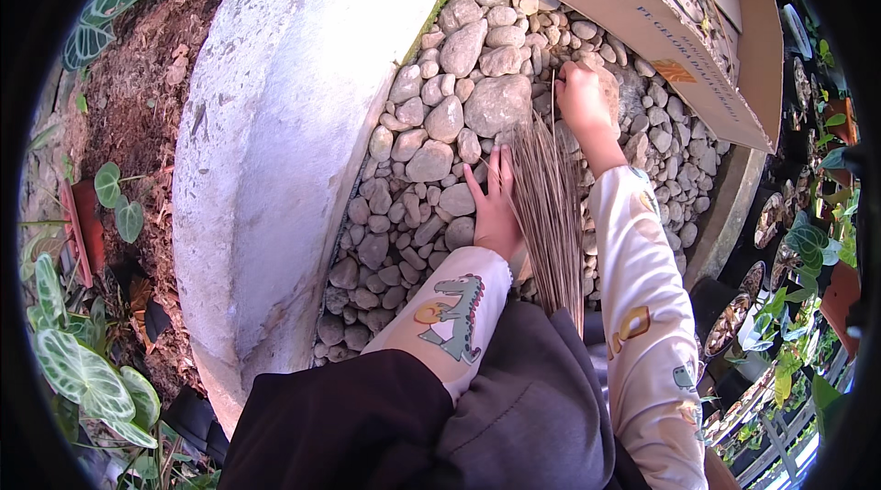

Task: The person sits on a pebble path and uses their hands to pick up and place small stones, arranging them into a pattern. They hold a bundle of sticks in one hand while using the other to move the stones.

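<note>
My left hand rests palm down on the river stones, its visible fingers spread. Its thumb side lies against a stick broom of thin brown ribs, and the thumb is hidden. The broom's bristle ends point away from me; its near end runs down beside my grey clothing. Beyond the bristle tips, my right hand reaches down to the small pebbles with its fingers curled. A thin brown strand stands by those fingertips; whether they pinch it or anything else is unclear. A flat brownish stone sits just right of that hand.
A cardboard box with dry leaves and twigs inside stands at the upper right. Left of the stones runs a thick white concrete edge, with brown soil and leafy plants beyond. A low kerb and several potted plants line the right.
</note>
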Demonstrator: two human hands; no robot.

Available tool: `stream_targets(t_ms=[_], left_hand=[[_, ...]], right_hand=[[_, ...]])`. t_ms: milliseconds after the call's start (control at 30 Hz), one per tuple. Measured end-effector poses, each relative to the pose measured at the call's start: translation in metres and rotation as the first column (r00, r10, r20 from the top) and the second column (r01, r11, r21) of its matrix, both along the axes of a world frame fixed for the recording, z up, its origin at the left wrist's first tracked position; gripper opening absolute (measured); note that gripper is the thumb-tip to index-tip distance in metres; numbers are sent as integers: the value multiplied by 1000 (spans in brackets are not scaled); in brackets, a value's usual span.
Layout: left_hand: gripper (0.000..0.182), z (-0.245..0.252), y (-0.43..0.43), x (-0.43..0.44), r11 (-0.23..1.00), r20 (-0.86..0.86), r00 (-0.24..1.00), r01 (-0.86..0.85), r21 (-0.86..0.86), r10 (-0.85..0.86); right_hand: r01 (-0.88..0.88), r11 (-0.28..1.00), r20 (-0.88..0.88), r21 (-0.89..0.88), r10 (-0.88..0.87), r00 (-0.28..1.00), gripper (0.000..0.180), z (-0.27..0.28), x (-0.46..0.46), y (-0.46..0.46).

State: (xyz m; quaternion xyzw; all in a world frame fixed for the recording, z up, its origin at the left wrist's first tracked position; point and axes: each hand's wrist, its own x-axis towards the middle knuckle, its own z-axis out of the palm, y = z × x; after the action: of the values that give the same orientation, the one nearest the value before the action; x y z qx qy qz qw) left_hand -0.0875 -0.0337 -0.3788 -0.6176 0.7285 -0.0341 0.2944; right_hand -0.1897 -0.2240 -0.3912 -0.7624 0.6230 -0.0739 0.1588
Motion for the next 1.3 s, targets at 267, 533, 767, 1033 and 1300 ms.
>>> stream_targets(t_ms=[267,533,767,1033,1300], left_hand=[[80,0,0,0,1000,-53,999,-3,11,4],[78,4,-1,1,998,-105,994,-23,61,29],[72,1,0,3,999,-222,974,-33,18,37],[66,5,-1,2,996,-233,969,-63,63,76],[66,4,-1,1,995,-272,957,-86,50,97]], right_hand=[[58,998,-36,28,-57,998,13,-3,-1,-6],[12,1000,-121,23,-10,993,12,-8,-5,-12],[-9,995,36,-98,13,999,10,16,-7,-7],[331,821,517,-465,-52,854,18,151,-98,-27],[92,764,90,-639,-45,995,38,189,-111,-7]])
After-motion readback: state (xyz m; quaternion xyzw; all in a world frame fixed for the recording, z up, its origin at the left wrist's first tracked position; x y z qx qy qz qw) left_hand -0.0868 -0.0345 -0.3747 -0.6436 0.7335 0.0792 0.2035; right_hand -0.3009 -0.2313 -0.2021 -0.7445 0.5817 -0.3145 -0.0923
